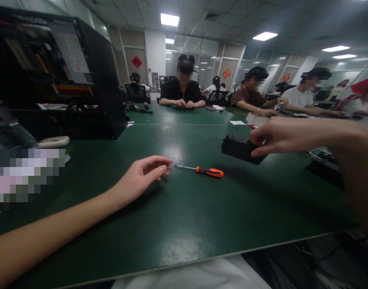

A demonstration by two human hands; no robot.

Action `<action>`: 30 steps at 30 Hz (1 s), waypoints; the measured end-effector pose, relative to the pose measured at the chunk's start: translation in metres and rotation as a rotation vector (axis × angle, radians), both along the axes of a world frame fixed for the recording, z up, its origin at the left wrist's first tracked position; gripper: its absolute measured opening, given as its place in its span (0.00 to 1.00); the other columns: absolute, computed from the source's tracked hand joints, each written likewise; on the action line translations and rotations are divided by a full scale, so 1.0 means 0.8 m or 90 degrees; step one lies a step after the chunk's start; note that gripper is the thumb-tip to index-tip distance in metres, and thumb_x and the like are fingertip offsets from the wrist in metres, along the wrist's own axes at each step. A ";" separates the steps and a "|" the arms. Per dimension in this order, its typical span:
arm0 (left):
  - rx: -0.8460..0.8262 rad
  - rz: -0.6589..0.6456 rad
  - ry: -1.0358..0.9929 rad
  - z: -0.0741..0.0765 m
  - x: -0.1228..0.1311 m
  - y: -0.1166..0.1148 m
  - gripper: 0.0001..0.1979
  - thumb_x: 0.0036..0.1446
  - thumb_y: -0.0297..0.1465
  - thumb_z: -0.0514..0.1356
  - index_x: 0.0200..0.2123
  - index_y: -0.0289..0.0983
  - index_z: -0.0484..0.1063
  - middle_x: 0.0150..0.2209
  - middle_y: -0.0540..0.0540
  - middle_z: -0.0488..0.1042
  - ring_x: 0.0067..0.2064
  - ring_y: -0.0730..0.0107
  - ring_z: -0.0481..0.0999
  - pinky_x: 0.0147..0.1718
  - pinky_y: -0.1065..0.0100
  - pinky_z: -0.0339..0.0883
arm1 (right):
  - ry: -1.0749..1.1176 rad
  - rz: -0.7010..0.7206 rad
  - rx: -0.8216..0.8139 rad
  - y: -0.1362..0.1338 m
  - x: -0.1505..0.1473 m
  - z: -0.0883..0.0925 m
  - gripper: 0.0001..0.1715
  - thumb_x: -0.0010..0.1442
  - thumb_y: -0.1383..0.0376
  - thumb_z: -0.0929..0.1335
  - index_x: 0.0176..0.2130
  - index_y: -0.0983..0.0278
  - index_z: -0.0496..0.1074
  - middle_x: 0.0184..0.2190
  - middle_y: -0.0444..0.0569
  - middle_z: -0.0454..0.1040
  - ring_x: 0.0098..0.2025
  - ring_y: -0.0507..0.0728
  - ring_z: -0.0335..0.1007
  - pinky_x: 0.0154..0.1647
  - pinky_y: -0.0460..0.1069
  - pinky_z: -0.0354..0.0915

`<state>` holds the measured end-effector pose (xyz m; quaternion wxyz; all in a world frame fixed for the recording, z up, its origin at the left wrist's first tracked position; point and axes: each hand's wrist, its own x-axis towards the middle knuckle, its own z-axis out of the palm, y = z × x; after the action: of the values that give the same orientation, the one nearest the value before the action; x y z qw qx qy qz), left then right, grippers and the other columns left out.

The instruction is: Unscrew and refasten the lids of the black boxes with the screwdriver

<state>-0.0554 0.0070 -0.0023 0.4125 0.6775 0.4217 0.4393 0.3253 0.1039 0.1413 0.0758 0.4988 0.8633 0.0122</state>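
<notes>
My right hand (pixel 266 138) is closed on a black box-shaped part (pixel 240 149), gripped at its right end and held above the green table (pixel 177 216). Small raised bits stick up from the part's left end; I cannot make out exactly what it is. A screwdriver (pixel 212 172) with an orange and black handle lies on the tabletop, its metal shaft pointing left. Just left of the screwdriver's tip is my left hand (pixel 146 173), holding nothing, its fingers loosely bent and the thumb apart from them.
An open black computer case (pixel 102 80) stands at the left. Close to it lies a pale rounded object (pixel 54 141). Across the table sits a person in black (pixel 184 90); others sit at the right. A white paper (pixel 238 123) and a small box (pixel 256 119) lie beyond my right hand.
</notes>
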 end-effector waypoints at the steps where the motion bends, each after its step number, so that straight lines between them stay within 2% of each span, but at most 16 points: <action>1: 0.011 0.001 -0.005 0.001 0.002 -0.002 0.18 0.64 0.41 0.61 0.52 0.37 0.74 0.48 0.42 0.79 0.48 0.59 0.79 0.42 0.65 0.74 | -0.002 0.045 -0.006 -0.015 -0.021 -0.007 0.21 0.58 0.54 0.73 0.38 0.71 0.78 0.32 0.56 0.76 0.34 0.52 0.70 0.36 0.47 0.60; 4: 0.037 -0.006 -0.006 0.001 0.006 -0.007 0.21 0.64 0.42 0.62 0.54 0.37 0.72 0.54 0.39 0.78 0.54 0.54 0.78 0.49 0.61 0.74 | -0.019 0.184 -0.030 -0.057 -0.090 -0.036 0.19 0.60 0.55 0.72 0.42 0.70 0.78 0.33 0.55 0.77 0.35 0.53 0.72 0.37 0.47 0.60; 7: 0.054 -0.039 0.025 -0.001 0.008 -0.008 0.20 0.64 0.40 0.62 0.55 0.37 0.73 0.54 0.39 0.78 0.56 0.54 0.77 0.55 0.58 0.72 | -0.058 0.327 -0.040 -0.084 -0.146 -0.059 0.18 0.63 0.56 0.70 0.45 0.68 0.78 0.35 0.54 0.78 0.34 0.53 0.73 0.35 0.47 0.59; 10: 0.049 -0.079 0.098 -0.002 0.009 -0.008 0.17 0.65 0.38 0.61 0.54 0.38 0.75 0.53 0.42 0.79 0.55 0.55 0.77 0.55 0.60 0.71 | -0.108 0.422 -0.043 -0.094 -0.176 -0.068 0.17 0.66 0.57 0.67 0.46 0.66 0.77 0.38 0.53 0.79 0.35 0.54 0.74 0.31 0.48 0.56; 12: 0.043 -0.087 0.156 -0.002 0.008 -0.008 0.16 0.65 0.38 0.61 0.53 0.39 0.76 0.51 0.44 0.80 0.53 0.56 0.79 0.53 0.61 0.71 | -0.119 0.441 -0.051 -0.095 -0.182 -0.067 0.18 0.67 0.55 0.66 0.46 0.66 0.76 0.39 0.53 0.79 0.35 0.54 0.75 0.30 0.48 0.54; 15: 0.048 -0.084 0.207 0.001 0.009 -0.011 0.17 0.65 0.39 0.60 0.53 0.39 0.77 0.50 0.45 0.81 0.49 0.57 0.79 0.49 0.62 0.72 | -0.111 0.430 -0.058 -0.089 -0.176 -0.058 0.22 0.70 0.51 0.62 0.45 0.65 0.76 0.37 0.51 0.78 0.33 0.53 0.72 0.29 0.47 0.54; 17: 0.062 -0.079 0.233 0.002 0.009 -0.013 0.18 0.65 0.40 0.61 0.54 0.40 0.76 0.50 0.45 0.80 0.50 0.56 0.79 0.49 0.61 0.71 | -0.100 0.402 -0.026 -0.080 -0.167 -0.049 0.25 0.71 0.51 0.59 0.43 0.65 0.76 0.35 0.51 0.77 0.32 0.53 0.71 0.30 0.47 0.54; 19: 0.077 -0.073 0.262 0.003 0.010 -0.014 0.20 0.64 0.42 0.61 0.55 0.41 0.76 0.52 0.45 0.80 0.51 0.54 0.78 0.49 0.59 0.71 | -0.103 0.343 0.022 -0.069 -0.158 -0.042 0.25 0.72 0.53 0.58 0.43 0.66 0.76 0.35 0.53 0.77 0.33 0.54 0.70 0.32 0.48 0.55; 21: 0.085 -0.071 0.279 0.003 0.011 -0.015 0.21 0.64 0.44 0.61 0.56 0.41 0.75 0.52 0.44 0.80 0.52 0.52 0.78 0.49 0.58 0.71 | -0.138 0.263 0.026 -0.056 -0.153 -0.039 0.25 0.72 0.54 0.58 0.46 0.67 0.76 0.36 0.55 0.77 0.34 0.55 0.70 0.32 0.48 0.55; 25: 0.093 -0.073 0.290 0.004 0.011 -0.014 0.21 0.64 0.44 0.61 0.56 0.41 0.75 0.53 0.44 0.80 0.52 0.53 0.78 0.47 0.59 0.71 | -0.230 0.175 -0.100 -0.033 -0.153 -0.052 0.26 0.67 0.49 0.65 0.44 0.68 0.78 0.30 0.49 0.75 0.27 0.51 0.67 0.29 0.45 0.55; 28: 0.096 -0.071 0.300 0.004 0.010 -0.013 0.22 0.64 0.44 0.61 0.56 0.41 0.75 0.53 0.44 0.80 0.51 0.53 0.78 0.47 0.59 0.71 | -0.250 0.158 -0.158 -0.024 -0.157 -0.064 0.21 0.65 0.54 0.69 0.41 0.70 0.79 0.25 0.45 0.71 0.27 0.48 0.66 0.34 0.45 0.58; 30: 0.100 -0.072 0.306 0.004 0.010 -0.012 0.22 0.64 0.45 0.61 0.56 0.41 0.75 0.53 0.44 0.80 0.51 0.53 0.78 0.47 0.60 0.71 | -0.247 0.155 -0.156 -0.022 -0.158 -0.061 0.20 0.64 0.56 0.69 0.41 0.73 0.79 0.25 0.44 0.70 0.29 0.48 0.66 0.36 0.45 0.57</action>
<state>-0.0475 -0.0027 0.0010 0.2704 0.8150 0.4334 0.2735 0.1988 0.0863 0.0926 0.2976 0.3670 0.8813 0.0118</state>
